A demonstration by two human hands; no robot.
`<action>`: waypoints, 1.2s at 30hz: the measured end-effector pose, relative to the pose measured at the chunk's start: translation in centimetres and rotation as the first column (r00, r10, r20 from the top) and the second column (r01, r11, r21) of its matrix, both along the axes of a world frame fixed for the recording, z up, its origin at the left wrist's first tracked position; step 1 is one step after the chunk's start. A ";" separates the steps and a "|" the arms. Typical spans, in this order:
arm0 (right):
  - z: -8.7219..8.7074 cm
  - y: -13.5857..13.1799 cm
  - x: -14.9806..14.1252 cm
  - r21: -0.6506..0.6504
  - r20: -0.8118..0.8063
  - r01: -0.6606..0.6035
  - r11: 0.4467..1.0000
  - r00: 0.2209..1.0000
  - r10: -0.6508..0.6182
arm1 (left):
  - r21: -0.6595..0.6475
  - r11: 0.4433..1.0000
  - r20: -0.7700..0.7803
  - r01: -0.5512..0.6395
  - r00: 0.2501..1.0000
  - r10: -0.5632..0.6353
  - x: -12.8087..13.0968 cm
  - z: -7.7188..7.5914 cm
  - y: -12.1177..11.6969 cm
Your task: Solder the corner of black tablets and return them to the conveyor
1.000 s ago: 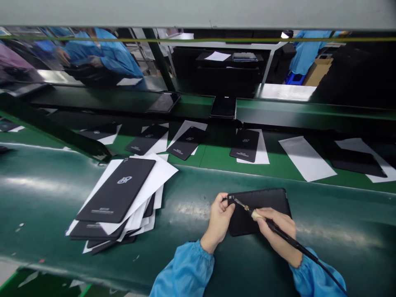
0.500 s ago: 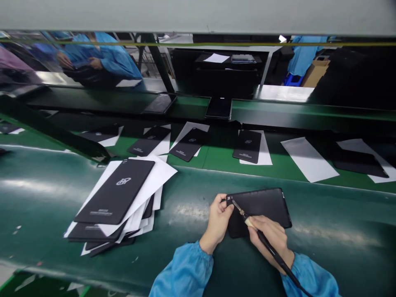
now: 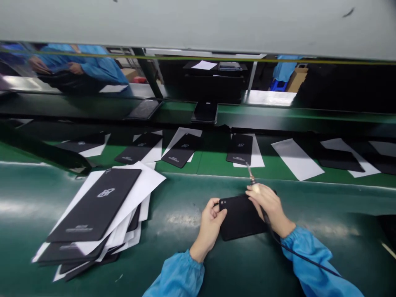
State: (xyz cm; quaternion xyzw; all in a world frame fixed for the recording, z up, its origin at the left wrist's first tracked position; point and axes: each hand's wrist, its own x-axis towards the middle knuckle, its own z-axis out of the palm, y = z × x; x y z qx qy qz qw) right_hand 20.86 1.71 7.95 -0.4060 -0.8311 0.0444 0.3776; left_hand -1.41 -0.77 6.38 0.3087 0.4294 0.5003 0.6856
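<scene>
A black tablet back cover point(image 3: 239, 216) lies on the dark green belt in front of me. My left hand point(image 3: 210, 220) pinches its near left corner, fingers closed on the edge. My right hand point(image 3: 268, 206) rests over the cover's far right part and grips a corded soldering iron point(image 3: 252, 180), whose metal tip points up and away from the cover. Its black cable point(image 3: 297, 255) runs back along my right sleeve.
A stack of black covers and white sheets point(image 3: 99, 210) lies to the left. On the green conveyor point(image 3: 213, 159) beyond lie several covers on white sheets. Tablets point(image 3: 204, 112) sit on the far ledge. A person in blue point(image 3: 93, 68) works at the back left.
My right hand lifted the iron's tip off the cover's left corner and swung it up to point away. The view shifted down and right. My left hand still holds the corner.
</scene>
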 end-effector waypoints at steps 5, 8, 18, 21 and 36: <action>-0.9 3.1 3.6 -0.006 0.142 0.049 0.999 0.989 -0.048 | 0.032 0.994 -0.068 0.102 0.993 -0.099 -0.2 -0.4 0.3; 0.3 5.6 9.1 0.044 0.147 0.194 0.980 0.969 -0.198 | 0.029 0.995 -0.098 0.097 0.991 -0.094 -0.3 -0.4 0.4; 1.9 13.8 10.6 0.086 0.069 0.507 0.857 0.856 -0.513 | 0.057 0.995 -0.126 0.076 0.990 -0.068 -0.1 -2.1 0.7; -0.3 14.7 3.6 -0.008 0.131 0.472 0.882 0.875 -0.467 | 0.058 0.996 -0.125 0.069 0.990 -0.062 -0.3 -2.3 0.7; -2.3 15.9 -4.5 -0.190 0.189 0.622 0.760 0.783 -0.593 | 0.041 0.998 -0.057 0.038 0.998 -0.035 -0.4 -3.6 0.8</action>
